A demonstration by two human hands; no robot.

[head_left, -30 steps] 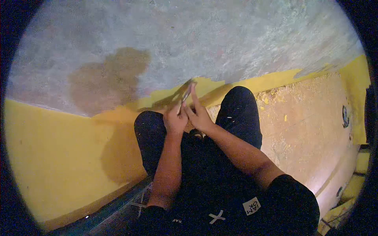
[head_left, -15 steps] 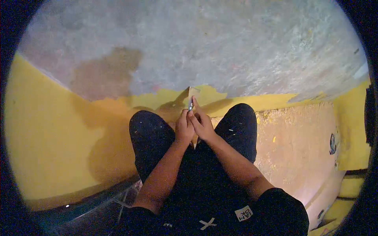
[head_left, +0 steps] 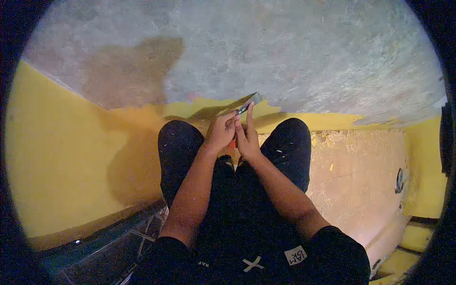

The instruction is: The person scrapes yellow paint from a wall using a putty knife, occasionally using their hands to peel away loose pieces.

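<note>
A paint scraper (head_left: 251,100) with a flat metal blade points up and right, its edge close to the yellow strip (head_left: 273,108) low on the wall. My left hand (head_left: 221,131) is closed, its fingertips at the lower part of the scraper. Closed around the handle from the right is my right hand (head_left: 248,137), with its index finger stretched along the blade. The hands meet at the handle, which they mostly hide. A bit of red shows beneath them, between my knees.
Ahead rises a grey, patchy wall (head_left: 304,57), with a yellow wall (head_left: 61,156) to the left. My bent knees frame the hands. At right lies a dusty tan floor (head_left: 351,175) with a small dark object (head_left: 399,180) near the yellow wall. Yellow steps (head_left: 418,237) stand lower right.
The scraper has swung from nearly upright to a rightward tilt, and its blade has moved up and right. Both hands have risen slightly; the left wrist has turned and shifted left.
</note>
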